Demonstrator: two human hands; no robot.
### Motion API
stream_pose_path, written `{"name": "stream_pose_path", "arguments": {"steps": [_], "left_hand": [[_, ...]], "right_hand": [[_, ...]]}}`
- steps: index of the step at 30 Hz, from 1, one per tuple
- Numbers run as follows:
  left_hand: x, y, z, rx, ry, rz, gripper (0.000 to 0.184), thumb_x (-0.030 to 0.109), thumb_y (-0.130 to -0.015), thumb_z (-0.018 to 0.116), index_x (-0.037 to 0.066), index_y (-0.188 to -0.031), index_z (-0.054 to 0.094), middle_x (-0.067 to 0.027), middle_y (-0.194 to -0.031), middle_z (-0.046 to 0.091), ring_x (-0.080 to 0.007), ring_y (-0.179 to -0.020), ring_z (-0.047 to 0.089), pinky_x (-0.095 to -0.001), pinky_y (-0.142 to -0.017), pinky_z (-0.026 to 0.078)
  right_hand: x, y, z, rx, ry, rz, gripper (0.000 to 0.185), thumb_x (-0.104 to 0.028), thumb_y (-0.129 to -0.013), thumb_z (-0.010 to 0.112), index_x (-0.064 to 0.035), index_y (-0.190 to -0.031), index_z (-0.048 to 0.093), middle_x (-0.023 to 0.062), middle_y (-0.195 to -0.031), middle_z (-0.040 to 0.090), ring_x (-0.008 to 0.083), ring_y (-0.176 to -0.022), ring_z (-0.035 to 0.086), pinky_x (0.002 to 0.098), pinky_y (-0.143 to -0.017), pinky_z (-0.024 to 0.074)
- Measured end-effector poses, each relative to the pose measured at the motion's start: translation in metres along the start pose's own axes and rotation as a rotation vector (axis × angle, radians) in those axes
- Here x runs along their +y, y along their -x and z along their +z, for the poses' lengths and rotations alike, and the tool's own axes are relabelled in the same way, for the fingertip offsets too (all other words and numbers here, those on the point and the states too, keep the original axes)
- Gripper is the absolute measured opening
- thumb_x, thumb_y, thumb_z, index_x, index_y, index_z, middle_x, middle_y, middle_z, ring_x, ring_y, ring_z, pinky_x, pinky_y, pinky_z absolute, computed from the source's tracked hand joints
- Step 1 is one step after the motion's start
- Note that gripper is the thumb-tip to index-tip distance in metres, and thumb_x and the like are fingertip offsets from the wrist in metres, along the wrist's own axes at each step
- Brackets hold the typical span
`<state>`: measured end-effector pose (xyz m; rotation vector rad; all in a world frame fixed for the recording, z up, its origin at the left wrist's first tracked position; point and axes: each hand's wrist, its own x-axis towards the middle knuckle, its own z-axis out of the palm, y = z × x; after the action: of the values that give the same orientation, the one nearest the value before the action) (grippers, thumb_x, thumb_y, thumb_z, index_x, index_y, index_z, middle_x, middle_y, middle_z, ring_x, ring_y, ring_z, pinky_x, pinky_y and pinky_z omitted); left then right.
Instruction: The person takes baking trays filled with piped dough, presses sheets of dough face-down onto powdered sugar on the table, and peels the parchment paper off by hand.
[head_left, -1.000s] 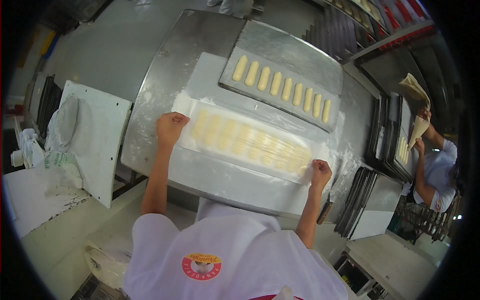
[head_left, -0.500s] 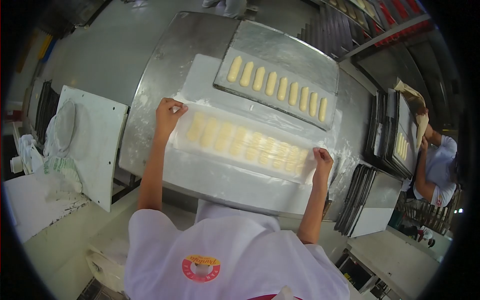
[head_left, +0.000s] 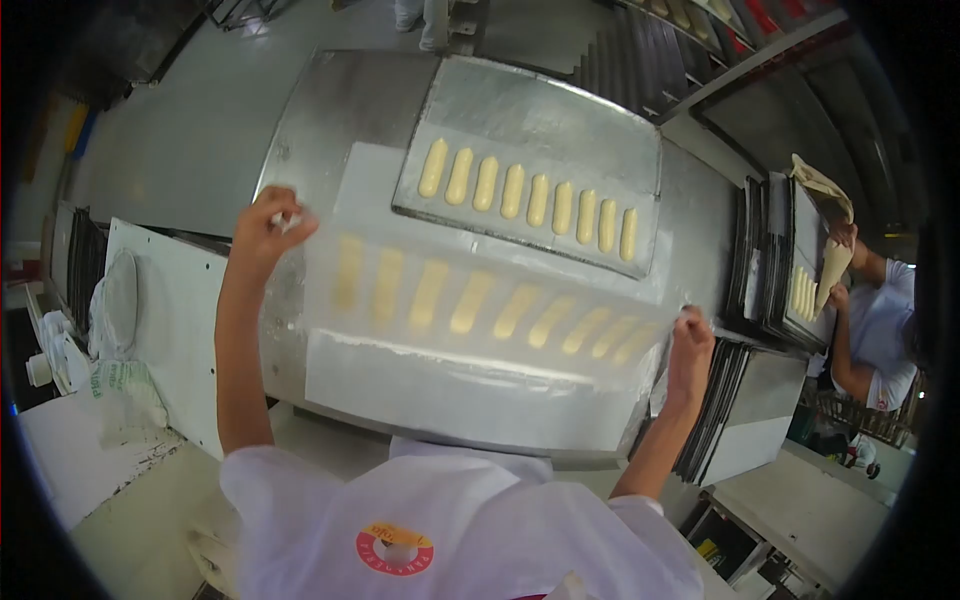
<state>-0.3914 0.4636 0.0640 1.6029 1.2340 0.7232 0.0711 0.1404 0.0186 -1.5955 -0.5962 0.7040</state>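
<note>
A thin translucent sheet [head_left: 490,262] stretches between my two hands above the steel table, bearing a row of several pale dough strips [head_left: 428,292], blurred by motion. Pinched at its left end is my left hand [head_left: 272,225]; at its right end my right hand [head_left: 690,340] is closed on the other edge. Just beyond the sheet, a metal tray [head_left: 540,108] holds several piped dough strips [head_left: 513,190] in one row. Beneath the raised sheet lies a larger pale sheet [head_left: 470,400] on the table.
The steel table [head_left: 340,100] extends beyond the tray. Dark trays [head_left: 715,410] stand stacked at the right. Farther right, a co-worker [head_left: 880,320] holds a piping bag [head_left: 833,270] over another tray. A white board [head_left: 165,320] leans at the left.
Both hands have moved apart, my left hand farther left and my right hand to the right. The sheet with its dough strips has lifted and swung, blurring. The view has shifted slightly.
</note>
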Motion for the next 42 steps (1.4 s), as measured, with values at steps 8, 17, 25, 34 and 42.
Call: {"name": "stream_pose_path", "arguments": {"steps": [8, 17, 25, 34, 42], "left_hand": [[0.059, -0.190, 0.075, 0.048, -0.092, 0.269, 0.025, 0.019, -0.074, 0.075, 0.003, -0.092, 0.067, -0.0033, -0.096, 0.057, -0.0155, -0.091, 0.053, -0.0286, -0.080, 0.040], [-0.095, -0.260, 0.151, 0.084, -0.260, 0.427, 0.017, 0.020, -0.069, 0.079, 0.009, -0.082, 0.072, -0.0081, -0.087, 0.061, -0.0206, -0.074, 0.057, -0.0331, -0.067, 0.046], [-0.087, -0.191, 0.145, 0.117, -0.548, 0.685, 0.018, 0.010, -0.073, 0.073, 0.011, -0.091, 0.071, -0.0062, -0.094, 0.061, -0.0236, -0.089, 0.057, -0.0351, -0.078, 0.045], [-0.076, -0.187, 0.147, 0.005, -0.578, 0.536, 0.007, 0.011, -0.074, 0.071, 0.013, -0.079, 0.066, -0.0030, -0.090, 0.056, -0.0264, -0.093, 0.053, -0.0401, -0.084, 0.039], [-0.080, -0.184, 0.156, -0.022, -0.219, 0.266, 0.024, 0.012, -0.079, 0.070, 0.014, -0.099, 0.058, 0.0002, -0.081, 0.066, -0.0177, -0.074, 0.062, -0.0333, -0.070, 0.045]], "right_hand": [[-0.041, -0.194, 0.001, 0.038, -0.069, -0.307, 0.004, -0.008, -0.085, 0.064, -0.0061, -0.084, 0.061, -0.0043, -0.083, 0.052, 0.0080, -0.082, 0.045, 0.0238, -0.080, 0.0328], [0.089, -0.275, 0.026, -0.056, 0.579, -0.390, 0.009, -0.009, -0.081, 0.068, -0.0039, -0.088, 0.067, 0.0026, -0.084, 0.054, 0.0132, -0.075, 0.047, 0.0253, -0.068, 0.0392], [0.084, -0.219, 0.021, 0.046, 0.649, -0.501, 0.019, -0.013, -0.080, 0.069, -0.0075, -0.098, 0.066, 0.0055, -0.091, 0.060, 0.0189, -0.083, 0.054, 0.0310, -0.074, 0.0376], [0.079, -0.190, 0.040, 0.135, 1.105, -0.627, 0.013, -0.003, -0.078, 0.065, -0.0117, -0.086, 0.060, 0.0035, -0.098, 0.056, 0.0232, -0.096, 0.050, 0.0386, -0.081, 0.0299], [0.073, -0.183, 0.038, 0.069, 0.582, -0.313, 0.020, -0.006, -0.084, 0.063, -0.0100, -0.103, 0.058, -0.0005, -0.085, 0.058, 0.0127, -0.083, 0.053, 0.0313, -0.078, 0.0358]]}}
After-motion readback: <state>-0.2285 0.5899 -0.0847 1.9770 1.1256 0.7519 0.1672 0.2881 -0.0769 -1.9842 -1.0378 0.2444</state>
